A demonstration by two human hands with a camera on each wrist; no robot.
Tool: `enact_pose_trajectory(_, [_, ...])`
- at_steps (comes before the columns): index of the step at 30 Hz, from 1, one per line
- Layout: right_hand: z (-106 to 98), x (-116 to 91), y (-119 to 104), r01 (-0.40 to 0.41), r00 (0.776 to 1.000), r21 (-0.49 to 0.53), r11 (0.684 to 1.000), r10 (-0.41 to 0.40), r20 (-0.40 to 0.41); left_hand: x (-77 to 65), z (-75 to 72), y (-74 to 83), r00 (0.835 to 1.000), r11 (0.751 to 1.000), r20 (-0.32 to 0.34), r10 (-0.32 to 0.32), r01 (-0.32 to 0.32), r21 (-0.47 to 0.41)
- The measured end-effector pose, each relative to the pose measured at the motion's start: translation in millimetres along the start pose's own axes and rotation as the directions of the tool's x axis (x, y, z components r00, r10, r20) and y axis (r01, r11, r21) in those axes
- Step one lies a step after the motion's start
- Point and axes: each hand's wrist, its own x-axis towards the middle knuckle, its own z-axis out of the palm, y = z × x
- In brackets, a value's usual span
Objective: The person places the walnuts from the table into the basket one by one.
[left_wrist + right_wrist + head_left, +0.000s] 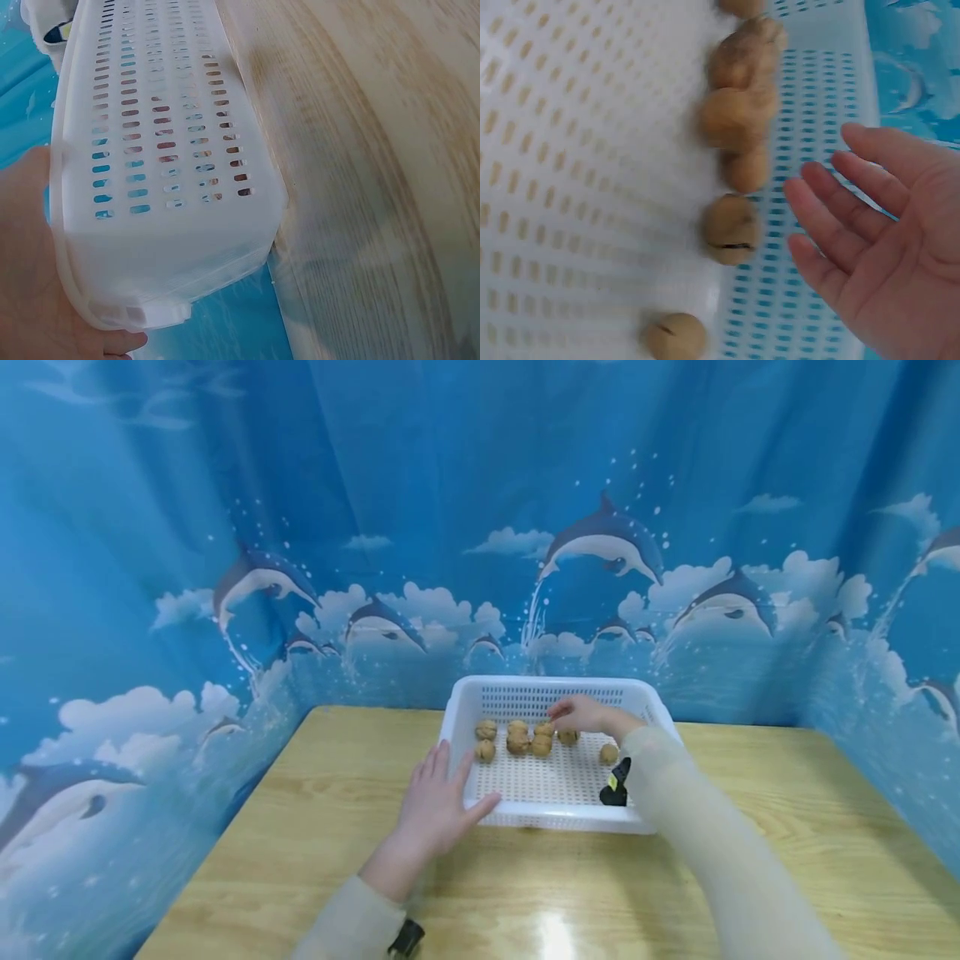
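Note:
A white perforated plastic basket [540,816] holds several brown walnuts [485,752]. My left hand [433,802] rests at the basket's left side, fingers spread and thumb reaching over the near left corner. In the left wrist view, that hand [30,262] lies along the rim, with fingertips showing past the corner. Inside the basket my right hand [581,717] hovers by the walnuts toward the back. The right wrist view shows this hand [889,217] with loosely extended fingers and nothing in them, beside a row of walnuts [731,229]. One walnut [608,754] lies apart on the right.
The basket stands on a light wooden table [360,752], near its back edge. Behind and at both sides hangs a blue curtain [450,485] printed with dolphins. A black wrist device [615,785] sits on the right forearm, over the basket's near right part.

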Motion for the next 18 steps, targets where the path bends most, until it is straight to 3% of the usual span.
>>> enact_pose_trajectory(6, [-24, -35, -7, 0.048, 0.998, -0.031, 0.998, -0.047, 0.047, 1.4, -1.4, -0.8, 1.0, 1.0, 0.008, 0.025, -0.025, 0.007])
enact_pose_trajectory(10, [-33, -65, -2, 0.073, 0.997, -0.082, 0.994, -0.07, 0.037, 1.4, 0.3, -2.2, 1.0, 1.0, 0.007, 0.02, -0.02, -0.008])
enact_pose_trajectory(18, [-16, -140, 18, 0.075, 0.98, -0.059, 0.995, -0.084, -0.179, 2.5, 1.3, -3.1, 1.0, 1.0, -0.004, 0.01, -0.01, 0.001])
